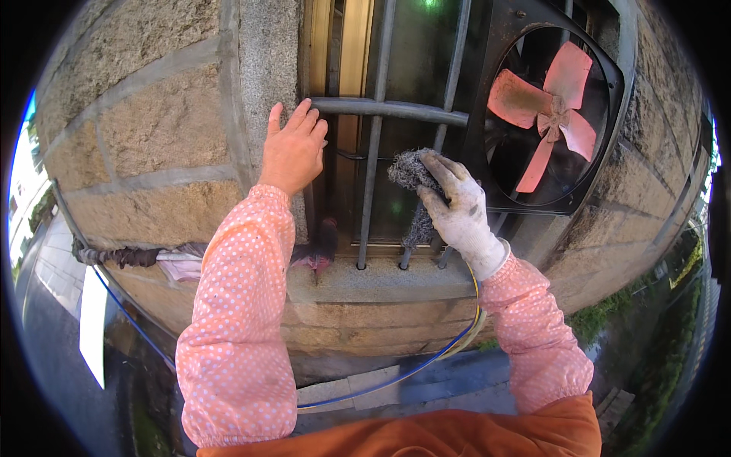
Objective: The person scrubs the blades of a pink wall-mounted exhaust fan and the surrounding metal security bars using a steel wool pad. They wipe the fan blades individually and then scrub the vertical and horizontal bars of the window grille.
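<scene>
My left hand [294,145], bare, rests with its fingertips at the left end of a horizontal metal bar [394,108], beside the granite window frame [268,63]. Nothing is seen in its grasp. My right hand [457,208], in a soiled white knit glove, grips a wad of grey steel wool [412,169] against the vertical window bars [371,177]. More of the grey wool [420,229] hangs below the fingers around a bar. Dark and pink cloth [320,248] lies at the left corner of the sill [377,283]. Both forearms wear pink dotted sleeve covers.
An exhaust fan with pink blades [553,117] sits in a black frame right of my gloved hand. Blue and yellow cables [422,368] curve below the sill. Cloths [131,257] hang along a line at the left, and a rough stone wall [165,120] surrounds the window.
</scene>
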`<state>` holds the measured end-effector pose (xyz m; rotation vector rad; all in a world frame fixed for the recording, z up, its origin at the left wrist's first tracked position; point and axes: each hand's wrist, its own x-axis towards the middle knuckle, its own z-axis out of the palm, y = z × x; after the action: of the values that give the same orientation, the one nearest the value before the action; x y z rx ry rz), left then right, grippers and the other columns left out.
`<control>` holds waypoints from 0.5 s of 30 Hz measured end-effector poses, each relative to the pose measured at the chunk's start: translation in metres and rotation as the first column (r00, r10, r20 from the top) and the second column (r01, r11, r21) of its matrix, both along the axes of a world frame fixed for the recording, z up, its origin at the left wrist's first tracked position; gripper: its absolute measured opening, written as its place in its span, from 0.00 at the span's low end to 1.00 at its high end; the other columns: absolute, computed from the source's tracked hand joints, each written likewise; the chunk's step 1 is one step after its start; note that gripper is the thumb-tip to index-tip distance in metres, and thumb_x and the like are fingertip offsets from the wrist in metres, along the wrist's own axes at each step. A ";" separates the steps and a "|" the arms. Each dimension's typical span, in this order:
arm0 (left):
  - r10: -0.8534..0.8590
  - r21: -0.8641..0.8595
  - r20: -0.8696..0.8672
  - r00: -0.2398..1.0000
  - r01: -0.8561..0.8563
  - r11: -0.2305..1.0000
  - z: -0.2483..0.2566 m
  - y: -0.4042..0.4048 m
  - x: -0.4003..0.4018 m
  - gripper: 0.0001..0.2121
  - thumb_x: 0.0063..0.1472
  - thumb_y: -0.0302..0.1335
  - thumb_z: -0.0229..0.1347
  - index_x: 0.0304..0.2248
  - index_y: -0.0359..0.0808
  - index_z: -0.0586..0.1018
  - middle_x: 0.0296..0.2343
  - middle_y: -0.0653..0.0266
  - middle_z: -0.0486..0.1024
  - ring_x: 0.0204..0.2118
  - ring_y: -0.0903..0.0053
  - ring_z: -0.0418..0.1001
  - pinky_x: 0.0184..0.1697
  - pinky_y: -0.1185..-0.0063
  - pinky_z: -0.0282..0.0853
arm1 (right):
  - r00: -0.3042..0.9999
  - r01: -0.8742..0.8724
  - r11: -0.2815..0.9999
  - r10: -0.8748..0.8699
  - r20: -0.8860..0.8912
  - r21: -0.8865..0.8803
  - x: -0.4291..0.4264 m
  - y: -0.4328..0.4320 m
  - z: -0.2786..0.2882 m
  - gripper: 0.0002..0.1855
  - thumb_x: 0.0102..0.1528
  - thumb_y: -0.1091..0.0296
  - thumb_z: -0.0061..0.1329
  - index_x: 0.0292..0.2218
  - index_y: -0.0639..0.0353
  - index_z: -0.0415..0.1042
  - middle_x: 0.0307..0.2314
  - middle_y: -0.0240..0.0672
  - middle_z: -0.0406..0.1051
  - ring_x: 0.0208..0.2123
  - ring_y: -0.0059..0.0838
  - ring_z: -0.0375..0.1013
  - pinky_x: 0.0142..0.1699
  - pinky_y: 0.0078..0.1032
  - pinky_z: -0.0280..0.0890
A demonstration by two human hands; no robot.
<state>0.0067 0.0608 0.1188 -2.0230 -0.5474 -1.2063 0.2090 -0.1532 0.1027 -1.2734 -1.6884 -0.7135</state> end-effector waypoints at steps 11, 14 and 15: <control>-0.140 0.081 -0.076 0.987 0.146 0.986 -0.009 0.037 -0.003 0.04 0.54 0.32 0.55 0.27 0.43 0.77 0.32 0.73 0.71 0.56 0.79 0.62 0.64 0.57 0.41 | 0.982 0.172 0.952 -0.145 -0.120 0.253 -0.007 0.139 0.057 0.27 0.49 0.74 0.51 0.51 0.62 0.66 0.49 0.50 0.66 0.50 0.52 0.65 0.56 0.39 0.61; -0.178 0.108 -0.061 0.982 0.184 0.977 -0.010 0.043 -0.008 0.05 0.54 0.34 0.56 0.25 0.43 0.77 0.30 0.74 0.72 0.54 0.79 0.63 0.64 0.57 0.41 | 0.971 0.216 0.946 -0.182 -0.155 0.244 -0.004 0.163 0.055 0.27 0.50 0.71 0.50 0.52 0.63 0.65 0.49 0.52 0.66 0.51 0.53 0.64 0.57 0.40 0.60; -0.182 0.119 -0.057 0.982 0.188 0.975 -0.008 0.044 -0.009 0.05 0.54 0.34 0.56 0.25 0.43 0.77 0.31 0.74 0.72 0.54 0.79 0.64 0.64 0.57 0.41 | 0.965 0.208 0.946 -0.156 -0.210 0.250 -0.001 0.171 0.062 0.27 0.51 0.71 0.50 0.52 0.63 0.65 0.49 0.52 0.66 0.51 0.53 0.65 0.57 0.40 0.60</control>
<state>-0.0021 0.1044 0.1108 -2.0240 -0.2585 -1.2671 0.2082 0.0173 0.1647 -1.2688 -1.2822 -0.8731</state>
